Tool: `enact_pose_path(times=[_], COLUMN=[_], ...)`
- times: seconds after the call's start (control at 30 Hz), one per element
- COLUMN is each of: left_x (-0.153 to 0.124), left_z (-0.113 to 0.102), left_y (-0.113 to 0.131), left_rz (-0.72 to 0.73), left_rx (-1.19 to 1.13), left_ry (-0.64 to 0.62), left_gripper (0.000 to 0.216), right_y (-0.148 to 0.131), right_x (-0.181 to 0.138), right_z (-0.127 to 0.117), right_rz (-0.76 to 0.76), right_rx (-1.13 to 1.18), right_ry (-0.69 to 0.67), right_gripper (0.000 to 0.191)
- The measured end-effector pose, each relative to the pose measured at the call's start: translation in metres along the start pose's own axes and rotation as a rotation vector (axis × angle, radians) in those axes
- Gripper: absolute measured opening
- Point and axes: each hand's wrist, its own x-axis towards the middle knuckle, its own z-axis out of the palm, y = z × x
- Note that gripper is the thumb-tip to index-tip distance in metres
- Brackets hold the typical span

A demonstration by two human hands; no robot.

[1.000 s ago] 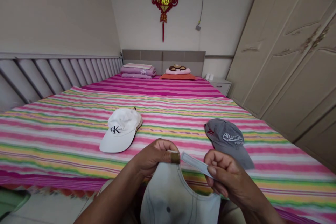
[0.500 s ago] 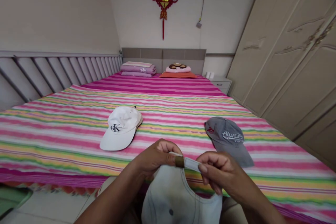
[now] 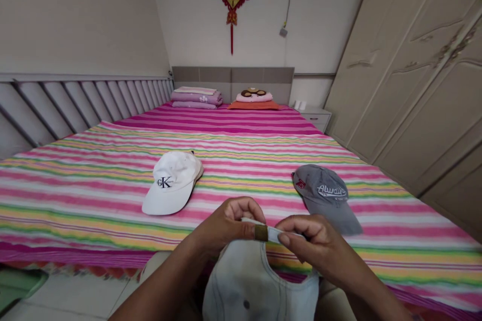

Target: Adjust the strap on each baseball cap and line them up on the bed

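Hands (image 3: 271, 233) before white cap (image 3: 171, 183), grey cap (image 3: 326, 195)

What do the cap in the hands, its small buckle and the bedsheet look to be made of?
The pale cap looks like washed cotton twill: matte, soft, with visible seam stitching. Its buckle, pinched by the left hand while the right hand holds the strap, looks like brass-toned metal, though it is too small to be sure. The striped bedsheet seems woven cotton, matte, with a fringed edge.
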Motion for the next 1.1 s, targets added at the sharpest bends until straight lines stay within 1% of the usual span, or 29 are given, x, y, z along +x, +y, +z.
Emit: enact_pose_path(times=[0.2, 0.4, 0.63, 0.83, 0.93, 1.03, 1.1], left_x=[0.0004, 0.0007, -0.0006, -0.0014, -0.0009, 0.0013, 0.0026], left_z=[0.0023, 0.0048, 0.0065, 0.0092, 0.0102, 0.0095, 0.0078], left_y=[-0.0033, -0.0045, -0.0059, -0.0033, -0.0034, -0.0063, -0.0089], left_rz=[0.051, 0.067, 0.075, 0.064, 0.105, 0.198, 0.262], left_rx=[0.026, 0.017, -0.004, 0.019, 0.029, 0.043, 0.060], left_ry=[0.037, 0.060, 0.054, 0.095, 0.106, 0.121, 0.110], left_gripper=[0.025, 0.021, 0.021, 0.019, 0.018, 0.018, 0.016], right_y=[0.0015, 0.0044, 0.0010, 0.0033, 0.0055, 0.0070, 0.0078], right_x=[0.0009, 0.0023, 0.0055, 0.0062, 0.0064, 0.0069, 0.0074], right_z=[-0.0001, -0.0018, -0.0033, -0.0007, 0.0007, 0.0026, 0.0041], right_rz=[0.027, 0.046, 0.032, 0.032, 0.048, 0.063, 0.083], right_rx=[0.094, 0.155, 0.158, 0.143, 0.148, 0.174, 0.203], right_ry=[-0.032, -0.050, -0.077, -0.049, -0.027, 0.019, 0.044], right_gripper=[0.026, 0.027, 0.026, 0.027, 0.027, 0.027, 0.028])
